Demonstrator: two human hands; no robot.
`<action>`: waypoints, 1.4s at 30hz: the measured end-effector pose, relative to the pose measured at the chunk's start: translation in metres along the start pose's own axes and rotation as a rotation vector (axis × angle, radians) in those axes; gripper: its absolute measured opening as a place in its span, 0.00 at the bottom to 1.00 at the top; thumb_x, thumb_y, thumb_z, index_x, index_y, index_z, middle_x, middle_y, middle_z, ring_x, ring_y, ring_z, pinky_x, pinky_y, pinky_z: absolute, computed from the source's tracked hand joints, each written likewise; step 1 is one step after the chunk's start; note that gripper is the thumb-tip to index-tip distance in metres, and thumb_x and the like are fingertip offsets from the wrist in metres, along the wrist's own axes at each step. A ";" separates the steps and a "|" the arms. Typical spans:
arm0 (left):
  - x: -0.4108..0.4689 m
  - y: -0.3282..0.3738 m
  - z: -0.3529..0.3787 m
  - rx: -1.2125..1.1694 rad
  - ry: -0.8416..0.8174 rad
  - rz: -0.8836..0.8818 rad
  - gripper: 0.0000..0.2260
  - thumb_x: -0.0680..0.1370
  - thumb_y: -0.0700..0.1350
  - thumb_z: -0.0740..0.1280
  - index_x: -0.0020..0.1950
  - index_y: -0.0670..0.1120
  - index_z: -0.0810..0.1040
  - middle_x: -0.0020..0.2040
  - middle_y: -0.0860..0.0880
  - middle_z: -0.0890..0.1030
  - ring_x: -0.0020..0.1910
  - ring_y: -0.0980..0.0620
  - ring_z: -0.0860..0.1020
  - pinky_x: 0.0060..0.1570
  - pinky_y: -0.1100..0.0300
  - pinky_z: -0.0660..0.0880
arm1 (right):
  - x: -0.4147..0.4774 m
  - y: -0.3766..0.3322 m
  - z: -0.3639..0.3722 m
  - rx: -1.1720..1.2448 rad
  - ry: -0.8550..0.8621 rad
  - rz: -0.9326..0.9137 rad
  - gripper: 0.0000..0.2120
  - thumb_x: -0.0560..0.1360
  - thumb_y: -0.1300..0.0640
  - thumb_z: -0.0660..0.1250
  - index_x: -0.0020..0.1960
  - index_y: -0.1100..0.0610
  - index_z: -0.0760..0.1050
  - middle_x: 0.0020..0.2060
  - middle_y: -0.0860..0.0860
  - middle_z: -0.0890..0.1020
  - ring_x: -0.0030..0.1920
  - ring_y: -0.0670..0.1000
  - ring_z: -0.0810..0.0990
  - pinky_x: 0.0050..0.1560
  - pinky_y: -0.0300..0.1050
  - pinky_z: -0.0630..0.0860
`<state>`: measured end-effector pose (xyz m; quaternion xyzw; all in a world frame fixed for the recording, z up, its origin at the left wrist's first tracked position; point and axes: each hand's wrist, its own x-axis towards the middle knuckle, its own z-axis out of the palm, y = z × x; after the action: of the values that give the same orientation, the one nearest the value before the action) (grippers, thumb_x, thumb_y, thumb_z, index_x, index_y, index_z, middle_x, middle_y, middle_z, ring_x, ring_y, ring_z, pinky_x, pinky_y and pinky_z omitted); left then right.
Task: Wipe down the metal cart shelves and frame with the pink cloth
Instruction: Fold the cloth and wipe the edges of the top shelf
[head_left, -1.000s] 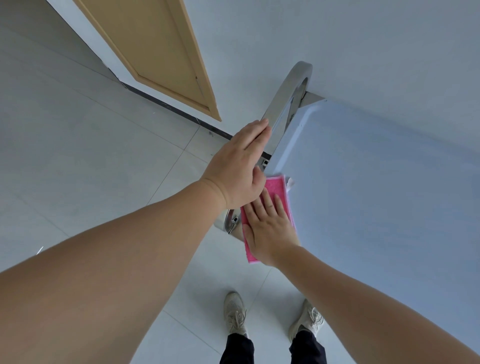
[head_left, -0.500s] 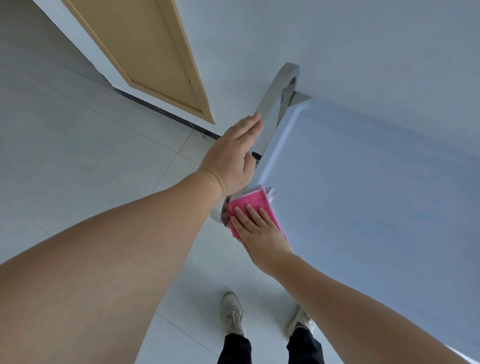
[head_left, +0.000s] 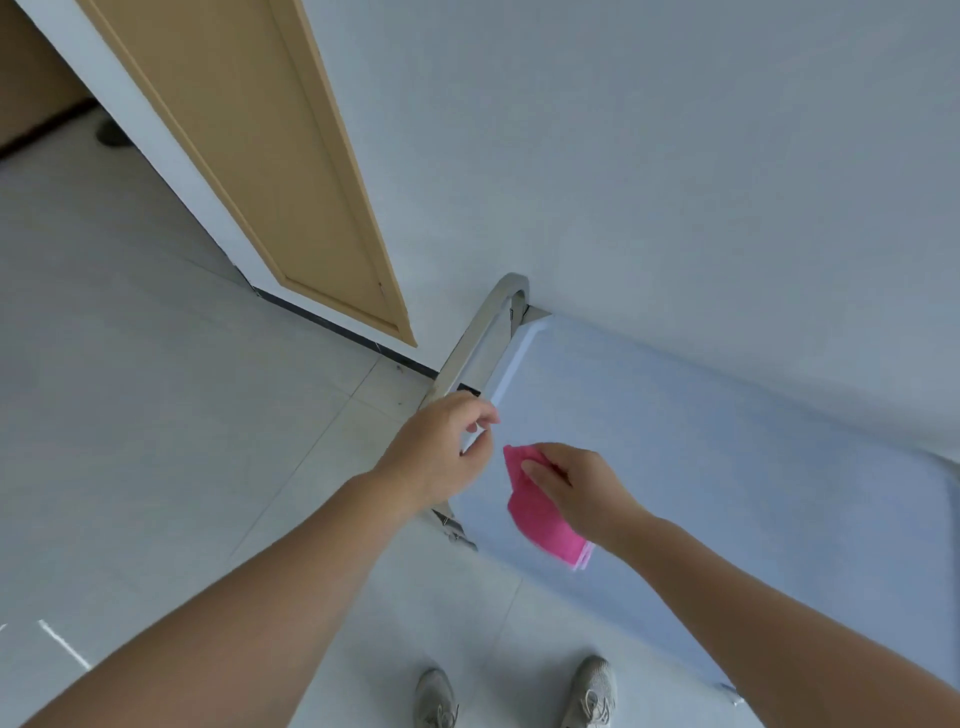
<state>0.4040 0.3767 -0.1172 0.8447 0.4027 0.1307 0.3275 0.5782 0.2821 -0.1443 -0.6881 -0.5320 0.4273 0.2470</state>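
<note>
The metal cart's top shelf fills the right of the head view, and its curved chrome handle runs along the shelf's left end. My right hand grips the pink cloth, which hangs crumpled from my fingers just over the shelf's near-left corner. To the left, my left hand hovers over the lower part of the handle. Its fingers are loosely curled and hold nothing. The lower shelves are hidden under the top one.
A tan door stands at the upper left, and a white wall rises behind the cart. The floor is pale tile, and my shoes show beside the cart's near edge.
My right hand stopped pressing the cloth flat on the shelf corner, gathered it up and lifted it. My left hand came off the handle and its fingers curled. The view pulled back.
</note>
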 end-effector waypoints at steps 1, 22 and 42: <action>-0.003 0.014 -0.003 -0.016 -0.033 -0.003 0.07 0.77 0.44 0.64 0.54 0.49 0.78 0.46 0.60 0.75 0.49 0.59 0.75 0.52 0.55 0.75 | -0.006 -0.008 -0.012 -0.004 0.013 -0.012 0.09 0.81 0.53 0.60 0.54 0.50 0.79 0.38 0.35 0.77 0.38 0.31 0.74 0.39 0.25 0.66; 0.025 0.141 -0.007 -0.271 -0.043 -0.148 0.09 0.72 0.49 0.73 0.45 0.44 0.80 0.36 0.51 0.78 0.30 0.61 0.72 0.26 0.75 0.64 | -0.061 -0.044 -0.134 -0.181 -0.077 -0.060 0.31 0.70 0.63 0.65 0.71 0.48 0.65 0.54 0.43 0.77 0.45 0.43 0.77 0.42 0.32 0.73; 0.123 0.089 -0.057 -0.689 -0.016 0.073 0.12 0.62 0.61 0.72 0.34 0.54 0.78 0.42 0.56 0.84 0.45 0.52 0.82 0.50 0.47 0.78 | 0.023 -0.070 -0.080 0.472 0.454 0.090 0.24 0.64 0.63 0.77 0.56 0.55 0.72 0.48 0.55 0.81 0.46 0.52 0.80 0.41 0.43 0.79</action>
<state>0.5084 0.4550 -0.0208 0.6994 0.3019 0.2639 0.5916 0.6113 0.3352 -0.0551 -0.7124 -0.3189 0.3847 0.4927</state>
